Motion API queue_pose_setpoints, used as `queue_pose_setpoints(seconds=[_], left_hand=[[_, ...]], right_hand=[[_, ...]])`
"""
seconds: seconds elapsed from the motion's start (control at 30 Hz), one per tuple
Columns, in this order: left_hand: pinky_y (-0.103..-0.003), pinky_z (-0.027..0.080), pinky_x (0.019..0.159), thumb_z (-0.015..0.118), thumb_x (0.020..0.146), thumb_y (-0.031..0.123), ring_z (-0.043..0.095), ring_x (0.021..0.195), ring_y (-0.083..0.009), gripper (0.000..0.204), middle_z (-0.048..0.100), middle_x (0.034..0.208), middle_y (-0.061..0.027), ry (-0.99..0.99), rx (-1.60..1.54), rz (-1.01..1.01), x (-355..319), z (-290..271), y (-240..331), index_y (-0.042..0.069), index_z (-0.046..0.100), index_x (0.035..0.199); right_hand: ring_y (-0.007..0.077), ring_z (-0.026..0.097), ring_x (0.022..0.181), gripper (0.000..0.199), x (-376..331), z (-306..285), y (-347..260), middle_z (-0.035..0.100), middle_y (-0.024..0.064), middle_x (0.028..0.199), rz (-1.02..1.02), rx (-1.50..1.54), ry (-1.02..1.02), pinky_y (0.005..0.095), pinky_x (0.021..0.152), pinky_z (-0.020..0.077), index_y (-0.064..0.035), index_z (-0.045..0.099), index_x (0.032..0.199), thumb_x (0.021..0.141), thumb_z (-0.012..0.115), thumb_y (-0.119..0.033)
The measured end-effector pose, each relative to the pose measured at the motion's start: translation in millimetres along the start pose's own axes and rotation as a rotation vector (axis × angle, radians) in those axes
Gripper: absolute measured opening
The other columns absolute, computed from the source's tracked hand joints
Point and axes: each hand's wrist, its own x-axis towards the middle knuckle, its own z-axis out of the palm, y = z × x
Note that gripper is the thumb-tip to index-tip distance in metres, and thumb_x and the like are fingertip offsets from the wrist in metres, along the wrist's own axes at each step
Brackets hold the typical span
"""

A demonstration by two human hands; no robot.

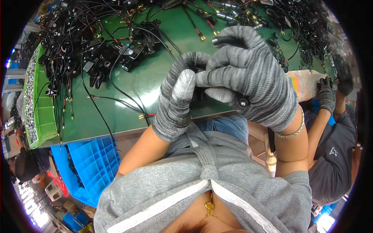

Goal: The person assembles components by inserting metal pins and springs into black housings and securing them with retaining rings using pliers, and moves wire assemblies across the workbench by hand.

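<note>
Both my hands wear grey striped knitted gloves and meet above the near edge of the green table. My left hand (176, 95) is closed, its thumb up and its fingers bent toward the right hand. What it pinches is mostly hidden; only a dark bit shows between the hands. My right hand (252, 73) is closed too, its fingertips against the left hand's. A glossy black rod-like piece (229, 40) lies under its curled upper finger. A round black knob (243, 102) shows by its lower fingers; whether the two are one thing I cannot tell.
Tangled black cable assemblies (132, 52) with red leads and brass tips cover the table's (128, 85) back and left. A green bin (40, 105) of small metal parts stands at left, a blue crate (89, 167) below. At right, another person's gloved hand (327, 95) touches a package (305, 83).
</note>
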Motion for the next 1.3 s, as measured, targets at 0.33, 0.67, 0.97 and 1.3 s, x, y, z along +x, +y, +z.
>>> queue_pose_setpoints(seconds=[0.33,0.67,0.97,1.3], left_hand=[[-0.029,0.049,0.082,0.046,0.095,0.044,0.059,0.099,-0.0158,0.048,0.061,0.11,-0.0078,0.016,0.007,-0.063,0,-1,7,0.004,0.053,0.122],[-0.024,0.047,0.073,0.045,0.096,0.039,0.058,0.087,-0.011,0.042,0.061,0.104,-0.0052,0.048,0.027,-0.01,1,-2,1,0.004,0.056,0.118],[-0.025,0.047,0.074,0.047,0.097,0.036,0.055,0.091,-0.0115,0.039,0.059,0.108,-0.0053,0.045,-0.066,0.009,1,4,0,0.004,0.054,0.119],[-0.03,0.046,0.09,0.047,0.096,0.03,0.056,0.1,-0.0151,0.035,0.06,0.111,-0.0074,0.007,0.043,-0.003,4,-4,-1,0.003,0.055,0.117]], right_hand=[[0.0295,0.056,0.097,0.026,-1,3,-5,0.063,0.0029,0.085,0.045,-0.094,0.014,0.0453,0.095,0.0432,-0.0145,0.071,0.088,0.065,0.078,-0.023],[0.0233,0.062,0.084,0.022,-6,7,-2,0.063,0.0021,0.079,0.065,0.014,0.05,0.0457,0.096,0.042,-0.0128,0.07,0.088,0.071,0.076,-0.026],[0.0225,0.056,0.093,0.019,-7,10,-3,0.062,0.0035,0.089,0.042,-0.049,0.044,0.0438,0.092,0.0448,-0.0153,0.071,0.087,0.07,0.077,-0.023],[0.0228,0.053,0.095,0.047,10,-7,17,0.053,0.0095,0.109,-0.166,1.206,0.66,0.0329,0.074,0.0504,-0.013,0.055,0.126,0.081,0.068,-0.019]])
